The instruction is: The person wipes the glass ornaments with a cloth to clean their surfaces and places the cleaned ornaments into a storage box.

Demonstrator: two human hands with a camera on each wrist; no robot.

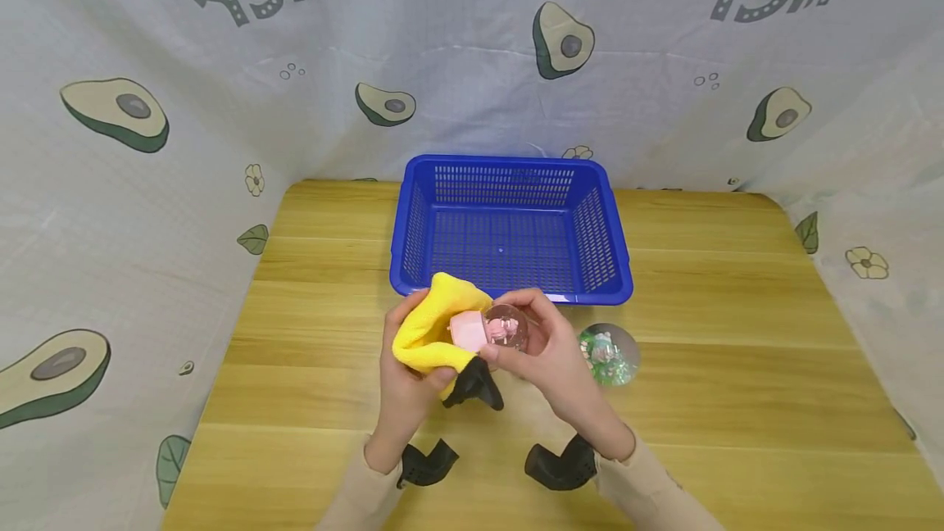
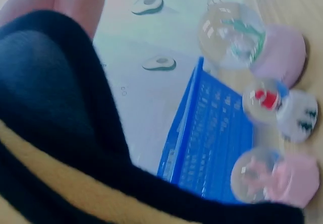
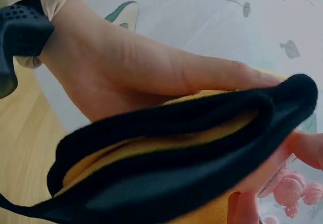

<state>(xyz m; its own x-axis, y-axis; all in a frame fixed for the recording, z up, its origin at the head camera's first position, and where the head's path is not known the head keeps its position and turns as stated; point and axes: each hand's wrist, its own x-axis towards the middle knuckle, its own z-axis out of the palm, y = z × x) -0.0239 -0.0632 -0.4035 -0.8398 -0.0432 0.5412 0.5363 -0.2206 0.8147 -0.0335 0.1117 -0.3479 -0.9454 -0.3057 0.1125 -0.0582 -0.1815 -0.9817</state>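
A yellow cloth [image 1: 451,295] with a black side is gripped by my left hand [image 1: 401,388], its thumb over the front fold. My right hand [image 1: 566,371] pinches a small snow globe [image 1: 468,331] with a pink base and pink figures inside, lying on its side. Its base is against the cloth's fold. In the right wrist view the cloth [image 3: 166,178] is folded, black outside and yellow within, with the left thumb along its top edge. Pink figures of the snow globe [image 3: 290,188] show at the right edge, beside right-hand fingertips [image 3: 309,147].
Behind the hands stands a blue plastic basket [image 1: 622,277]. A larger snow globe [image 1: 614,355] with green inside is right of the right hand. The left wrist view also shows a white-based snow globe [image 2: 298,115] with a red figure. An avocado-print curtain [image 1: 472,47] hangs behind the wooden table [image 1: 737,334].
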